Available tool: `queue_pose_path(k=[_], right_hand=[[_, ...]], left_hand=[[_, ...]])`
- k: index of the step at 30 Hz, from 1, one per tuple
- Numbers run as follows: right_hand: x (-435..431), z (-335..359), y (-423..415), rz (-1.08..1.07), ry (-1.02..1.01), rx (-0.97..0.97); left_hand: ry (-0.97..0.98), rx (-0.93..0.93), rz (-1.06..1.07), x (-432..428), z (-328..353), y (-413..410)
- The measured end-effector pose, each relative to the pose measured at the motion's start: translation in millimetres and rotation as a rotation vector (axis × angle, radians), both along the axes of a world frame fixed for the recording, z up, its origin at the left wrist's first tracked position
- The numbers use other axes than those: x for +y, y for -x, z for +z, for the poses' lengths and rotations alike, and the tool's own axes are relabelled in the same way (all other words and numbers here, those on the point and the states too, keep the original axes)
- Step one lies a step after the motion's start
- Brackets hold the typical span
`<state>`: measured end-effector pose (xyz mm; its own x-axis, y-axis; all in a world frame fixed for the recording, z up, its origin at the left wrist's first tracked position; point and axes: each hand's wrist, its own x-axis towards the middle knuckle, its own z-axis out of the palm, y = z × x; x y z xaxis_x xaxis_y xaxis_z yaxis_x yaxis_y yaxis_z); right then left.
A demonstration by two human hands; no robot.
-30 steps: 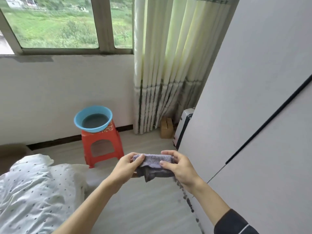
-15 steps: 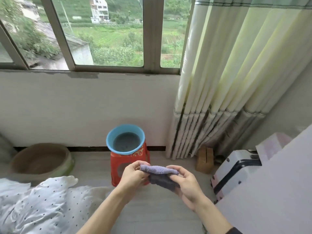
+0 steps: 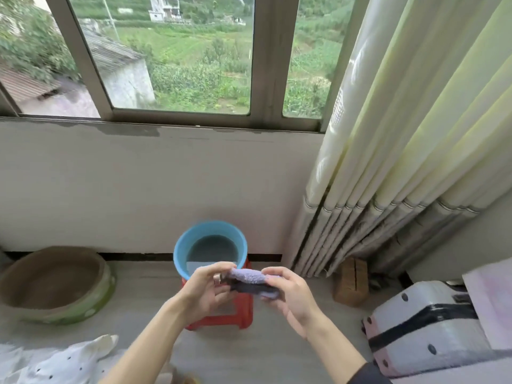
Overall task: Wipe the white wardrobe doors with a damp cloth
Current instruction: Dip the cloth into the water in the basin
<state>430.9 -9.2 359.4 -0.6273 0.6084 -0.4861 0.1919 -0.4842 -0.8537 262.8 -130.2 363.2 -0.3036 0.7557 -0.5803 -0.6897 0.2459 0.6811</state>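
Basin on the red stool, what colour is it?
The basin is light blue, shown clearly in the head view.

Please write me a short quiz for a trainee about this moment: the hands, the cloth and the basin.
1. True or false: only the left hand holds the purple cloth.
2. The blue basin stands on: A) the floor, B) a red stool, C) the windowsill?
3. Fill in: the basin contains ____.

Key: 1 false, the right hand grips it too; 2 B; 3 water.
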Motion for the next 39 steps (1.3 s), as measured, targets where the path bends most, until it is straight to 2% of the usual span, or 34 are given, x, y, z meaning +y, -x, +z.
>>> queue_pose_path(k=[2, 4, 9, 13, 20, 22, 25, 30, 34, 36, 39], right_hand=[[10.4, -3.5, 37.7, -0.05, -0.024, -0.011], [19.6, -9.3, 71.8, -0.08, -0.088, -0.058], [34.0, -51.0, 140.4, 0.002, -0.196, -0.231], [33.3, -108.1, 195.4, 0.146, -0.227, -0.436], [55.3, -218.2, 267.6, 0.19, -0.322, -0.658], [67.1, -247.8, 281.0, 0.166, -0.359, -0.689], [92.2, -290.7, 296.6, 0.11, -0.436, -0.715], [131.1, -344.3, 311.3, 0.147, -0.742, -0.668], [143.1, -378.2, 297.7, 0.37, -1.156, -0.63], [144.9, -391.5, 285.0, 0.494, -1.314, -0.701], [134.9, -395.8, 273.9, 0.614, -1.41, -0.875]], left_hand=[[0.026, 0.022, -0.009, 17.9, -12.9, 38.0], [0.094, 0.128, -0.022, 36.6, -22.1, 74.5], [0.188, 0.554, -0.193, 58.6, -58.3, 155.7], [0.334, 0.796, -0.323, 54.1, -116.4, 208.5], [0.573, 0.977, -0.298, 50.6, -228.9, 268.2], [0.636, 1.033, -0.398, 51.1, -261.4, 278.0], [0.723, 1.242, -0.538, 54.8, -304.2, 291.4], [0.827, 1.401, -0.737, 59.9, -354.9, 310.6], [0.876, 1.403, -0.839, 56.2, -374.6, 321.2], [0.89, 1.369, -0.889, 54.4, -380.3, 323.2], [0.899, 1.362, -0.93, 51.3, -383.9, 323.6]])
